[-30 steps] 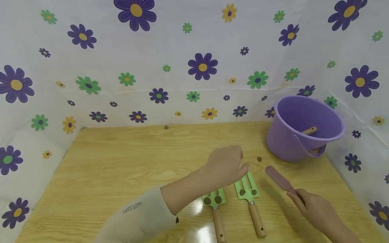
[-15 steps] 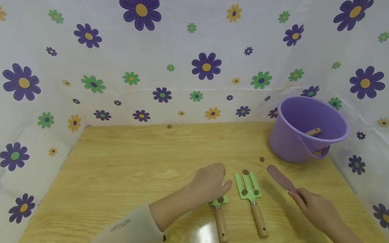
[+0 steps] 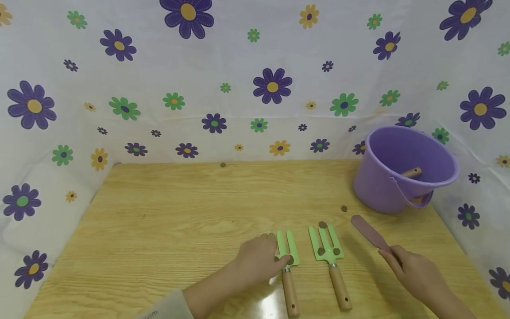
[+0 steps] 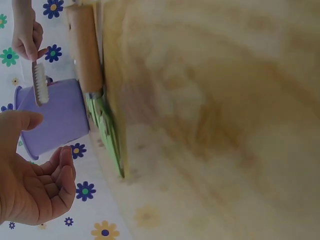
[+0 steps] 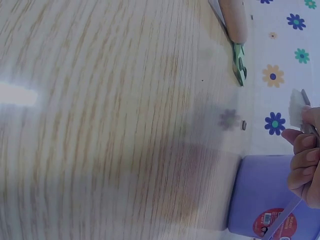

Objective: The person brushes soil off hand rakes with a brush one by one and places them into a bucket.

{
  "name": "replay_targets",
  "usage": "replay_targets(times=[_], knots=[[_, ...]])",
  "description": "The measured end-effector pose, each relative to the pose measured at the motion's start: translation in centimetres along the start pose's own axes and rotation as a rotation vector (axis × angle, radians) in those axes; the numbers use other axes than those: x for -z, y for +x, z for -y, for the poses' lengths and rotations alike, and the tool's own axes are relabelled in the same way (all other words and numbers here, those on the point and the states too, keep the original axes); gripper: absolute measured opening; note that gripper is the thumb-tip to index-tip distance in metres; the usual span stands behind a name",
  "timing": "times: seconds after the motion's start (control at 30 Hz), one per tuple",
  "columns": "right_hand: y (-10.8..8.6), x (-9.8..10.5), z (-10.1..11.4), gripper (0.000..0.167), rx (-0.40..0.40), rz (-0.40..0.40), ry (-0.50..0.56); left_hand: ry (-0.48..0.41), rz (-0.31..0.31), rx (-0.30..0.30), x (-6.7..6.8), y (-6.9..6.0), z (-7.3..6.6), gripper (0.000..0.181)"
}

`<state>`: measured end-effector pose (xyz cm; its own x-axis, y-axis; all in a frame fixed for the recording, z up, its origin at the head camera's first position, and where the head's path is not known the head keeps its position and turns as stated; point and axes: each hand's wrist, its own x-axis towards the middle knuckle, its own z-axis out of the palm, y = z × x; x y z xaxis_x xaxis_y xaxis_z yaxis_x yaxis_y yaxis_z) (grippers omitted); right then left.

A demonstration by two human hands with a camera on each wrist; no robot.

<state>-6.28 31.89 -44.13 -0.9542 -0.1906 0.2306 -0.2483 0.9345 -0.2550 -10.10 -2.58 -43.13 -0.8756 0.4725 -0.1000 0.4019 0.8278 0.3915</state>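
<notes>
My left hand [image 3: 256, 261] is at the left green fork [image 3: 291, 248], its thumb over the fork's base by small brown pieces [image 3: 290, 260]. In the left wrist view that hand [image 4: 40, 187] has loosely bent fingers, thumb apart, holding nothing. The right fork [image 3: 339, 288] lies beside it, one brown piece [image 3: 322, 225] on its middle tine and two at its base. My right hand [image 3: 418, 274] holds a mauve-backed brush [image 3: 370, 232] above the table; white bristles [image 4: 42, 85] show in the left wrist view. In the right wrist view the hand [image 5: 305, 165] grips it.
A purple bucket [image 3: 372, 186] stands at the back right with a wooden handle [image 3: 411, 173] inside. One brown piece [image 3: 344, 208] lies left of the bucket, another [image 3: 223, 165] by the back edge. Flowered cloth [image 3: 239, 57] rises behind and at the sides.
My left hand has moved from the right fork's tines leftward and nearer to me, uncovering a brown piece there and the left fork's tines. My right hand stays nearly still with the brush.
</notes>
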Motion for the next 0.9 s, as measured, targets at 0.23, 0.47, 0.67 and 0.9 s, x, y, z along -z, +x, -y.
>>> replay_targets(times=[0.23, 0.47, 0.67, 0.9], knots=[[0.0, 0.0, 0.1, 0.026, -0.010, 0.024, 0.010, -0.030, 0.096, 0.090, -1.9, -1.4, -0.6, 0.042], [0.1, -0.1, 0.0, 0.024, -0.009, 0.024, 0.012, 0.084, 0.132, 0.093, -2.7, -1.6, -2.1, 0.051], [0.3, -0.2, 0.2, 0.022, 0.011, 0.002, 0.007, 0.189, 0.163, 0.092, -3.5, -0.9, -2.8, 0.058], [0.1, -0.6, 0.4, 0.025, -0.007, 0.042, 0.030, 0.195, 0.187, 0.130, -4.5, -0.6, -3.1, 0.060]])
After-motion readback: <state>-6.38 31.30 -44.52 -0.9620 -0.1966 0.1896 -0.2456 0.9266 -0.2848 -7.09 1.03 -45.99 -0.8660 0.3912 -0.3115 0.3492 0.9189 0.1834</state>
